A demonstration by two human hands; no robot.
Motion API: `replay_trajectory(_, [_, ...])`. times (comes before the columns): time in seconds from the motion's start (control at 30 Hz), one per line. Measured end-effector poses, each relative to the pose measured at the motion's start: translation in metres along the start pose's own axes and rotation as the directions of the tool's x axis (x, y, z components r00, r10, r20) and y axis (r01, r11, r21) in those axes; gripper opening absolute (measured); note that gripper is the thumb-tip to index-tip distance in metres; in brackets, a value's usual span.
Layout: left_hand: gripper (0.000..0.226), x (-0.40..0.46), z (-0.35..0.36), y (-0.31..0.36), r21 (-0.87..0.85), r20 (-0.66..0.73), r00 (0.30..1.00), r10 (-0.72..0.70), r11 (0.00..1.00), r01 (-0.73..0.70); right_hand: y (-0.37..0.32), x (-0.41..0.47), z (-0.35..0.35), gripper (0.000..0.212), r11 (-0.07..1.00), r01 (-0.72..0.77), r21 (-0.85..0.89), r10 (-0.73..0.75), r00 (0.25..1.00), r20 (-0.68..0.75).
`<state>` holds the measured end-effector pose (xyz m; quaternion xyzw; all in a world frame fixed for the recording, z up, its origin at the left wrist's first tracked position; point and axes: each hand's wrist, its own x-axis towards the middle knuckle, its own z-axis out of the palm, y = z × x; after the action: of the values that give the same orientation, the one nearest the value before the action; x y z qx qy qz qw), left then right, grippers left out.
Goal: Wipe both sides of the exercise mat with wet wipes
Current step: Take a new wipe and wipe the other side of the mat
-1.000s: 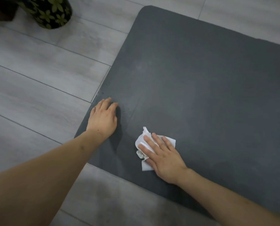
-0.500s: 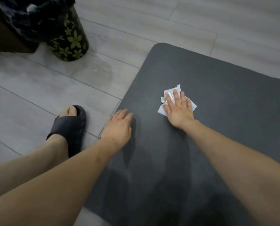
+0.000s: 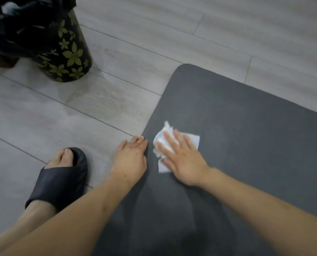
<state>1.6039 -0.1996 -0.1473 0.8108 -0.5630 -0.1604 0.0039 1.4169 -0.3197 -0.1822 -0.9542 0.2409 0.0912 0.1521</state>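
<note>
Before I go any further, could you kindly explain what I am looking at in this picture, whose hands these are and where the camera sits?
There is no machine here. A person wears a camera on the head, so it looks down at their own arms. The right hand lies flat on a white wet wipe, pressing it onto a dark grey exercise mat spread on the pale floor. The left hand rests on the mat's left edge, holding nothing. At the left is the person's foot in a black slipper, and further back a black bin with a flower pattern.
</note>
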Motion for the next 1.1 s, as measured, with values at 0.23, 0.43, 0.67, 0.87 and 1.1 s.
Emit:
replay_trajectory(0.23, [0.043, 0.016, -0.006, -0.005, 0.106, 0.033, 0.998, 0.049, 0.993, -0.052, 0.085, 0.131, -0.050, 0.059, 0.985, -0.165, -0.045, 0.161, 0.982, -0.097])
replay_trajectory(0.43, [0.053, 0.027, -0.010, 0.008, 0.197, 0.113, 0.992, 0.063, 0.977, -0.084, 0.141, 0.215, -0.097, 0.059, 0.892, -0.449, 0.061, 0.453, 0.887, -0.091])
replay_trajectory(0.67, [0.063, 0.014, -0.011, 0.000, 0.148, 0.057, 0.996, 0.073, 0.986, -0.080, 0.010, 0.095, -0.021, 0.060, 0.996, 0.074, -0.040, -0.075, 0.997, -0.029])
replay_trajectory(0.87, [0.059, 0.016, -0.011, 0.002, 0.195, 0.100, 0.992, 0.072, 0.977, -0.091, 0.115, 0.160, -0.067, 0.069, 0.977, -0.191, -0.091, 0.179, 0.976, -0.120])
replay_trajectory(1.1, [0.040, 0.030, -0.027, 0.012, 0.305, 0.081, 0.995, 0.053, 0.949, -0.076, 0.145, 0.146, -0.074, 0.059, 0.929, -0.367, 0.043, 0.369, 0.919, -0.138])
